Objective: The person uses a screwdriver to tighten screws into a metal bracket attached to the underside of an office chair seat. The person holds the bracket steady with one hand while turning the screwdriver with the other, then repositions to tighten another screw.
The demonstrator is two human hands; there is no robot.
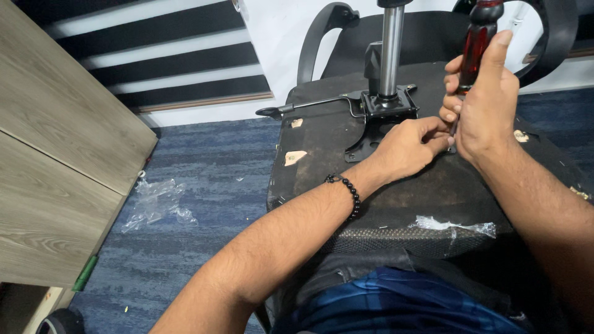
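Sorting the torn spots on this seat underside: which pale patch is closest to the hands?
The pale patch just right of the right hand, beside the wrist. The other two, and, lie toward the seat's left edge.

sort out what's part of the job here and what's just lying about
In use: red-handled screwdriver in right hand; left hand by its tip; upturned chair seat; black mounting plate.

Lying about: crumpled clear plastic; green strip; wooden panels.
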